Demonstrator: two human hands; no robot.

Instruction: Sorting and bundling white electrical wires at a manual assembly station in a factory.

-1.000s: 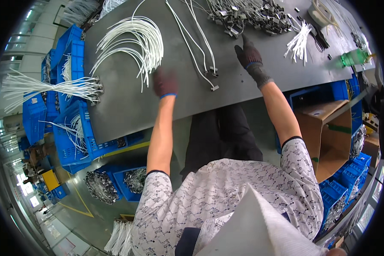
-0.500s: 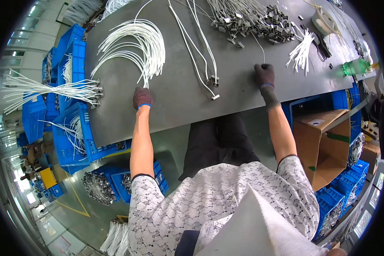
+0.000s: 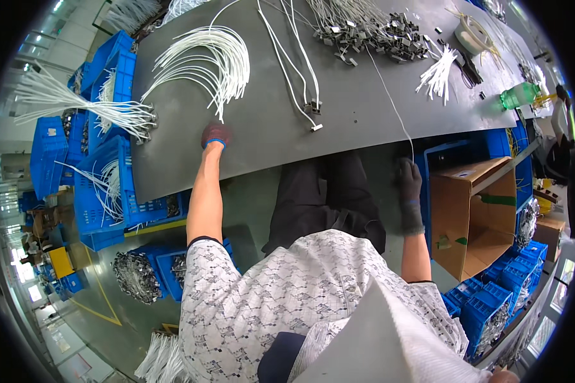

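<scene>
Left hand (image 3: 216,135): gloved, fingers curled at the tip of a white cord (image 3: 221,113); whether they grip it, I cannot tell.
Right hand (image 3: 410,179): gloved, fingers closed on a thin wire (image 3: 391,99), beyond the table's (image 3: 268,142) near edge.
Thin wire: stretches back to the metal connector pile (image 3: 399,39).
White cords (image 3: 235,64): curved bunch on the table.
</scene>
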